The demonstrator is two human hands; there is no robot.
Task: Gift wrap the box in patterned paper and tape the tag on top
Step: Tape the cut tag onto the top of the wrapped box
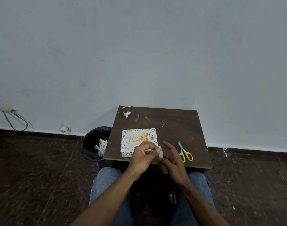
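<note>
A box wrapped in white patterned paper lies on the small dark table, at its front left. A "Happy Birthday" tag with gold balloons lies flat on the box's top. My left hand hovers over the box's near right corner, thumb and fingers pinching the upper end of a strip of tape. My right hand holds the strip's lower end, its other fingers spread loosely. The tape roll is mostly hidden under my right hand.
Yellow-handled scissors lie on the table right of my hands. A curled paper scrap sits at the table's far left corner. A black-lined bin with paper scraps stands on the floor to the left. The wall is close behind.
</note>
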